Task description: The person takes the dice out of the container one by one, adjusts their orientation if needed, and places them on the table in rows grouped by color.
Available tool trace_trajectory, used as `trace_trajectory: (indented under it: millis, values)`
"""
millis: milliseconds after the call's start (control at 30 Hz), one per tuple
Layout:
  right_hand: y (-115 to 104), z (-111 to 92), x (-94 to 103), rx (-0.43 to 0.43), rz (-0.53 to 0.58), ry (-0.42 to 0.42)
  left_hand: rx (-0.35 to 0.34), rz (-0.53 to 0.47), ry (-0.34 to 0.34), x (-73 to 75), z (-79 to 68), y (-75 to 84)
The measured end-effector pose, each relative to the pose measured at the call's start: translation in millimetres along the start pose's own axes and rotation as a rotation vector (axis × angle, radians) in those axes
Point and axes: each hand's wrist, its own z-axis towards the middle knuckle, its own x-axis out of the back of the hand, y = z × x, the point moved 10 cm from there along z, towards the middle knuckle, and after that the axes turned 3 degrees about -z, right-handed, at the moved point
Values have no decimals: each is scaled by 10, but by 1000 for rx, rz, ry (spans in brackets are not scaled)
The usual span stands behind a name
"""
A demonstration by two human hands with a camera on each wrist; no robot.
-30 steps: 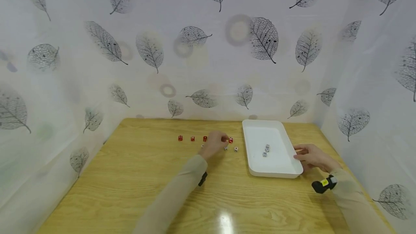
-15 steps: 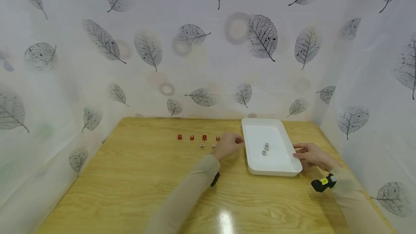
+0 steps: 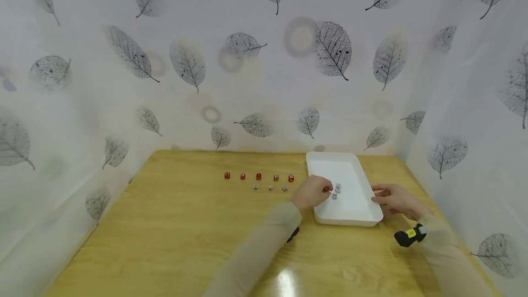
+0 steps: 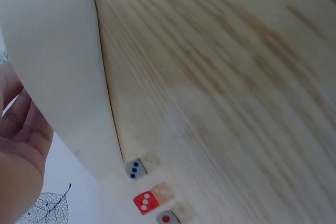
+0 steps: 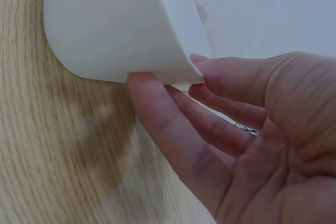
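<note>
My left hand reaches over the near left side of a white tray, fingers loosely bent and nothing visible between them. Its fingertips are just left of a few small white dice in the tray. In the left wrist view part of this hand shows beyond the tray wall. My right hand holds the tray's right side; in the right wrist view the thumb lies at the rim and the index finger against the outer wall.
Left of the tray, several red dice form a row on the wooden table. Nearer lies a row of several white dice, its rightmost one partly behind my left hand. A leaf-print curtain encloses the back and sides.
My left hand has moved right from the dice rows, past the tray's left rim, to the dice inside. The rows it covered now show. My right hand has stayed on the tray.
</note>
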Motion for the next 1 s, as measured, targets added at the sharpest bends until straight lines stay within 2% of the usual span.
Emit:
trace_trajectory:
  millis: [167,267,567,800,1000]
  values:
    - [61,-42,-52,-1,-22,0,-33,123,-81,-261,0,103]
    - [49,-52,-33,7,-36,9,-35,159,-111,-329,6,130]
    - [21,-51,-36,-6,-41,-3,0,225,-135,-363,-11,129]
    - [17,12,10,12,-36,6,4,258,-86,-297,25,151]
    - [13,31,20,-6,-27,-5,15,290,-78,-290,56,146]
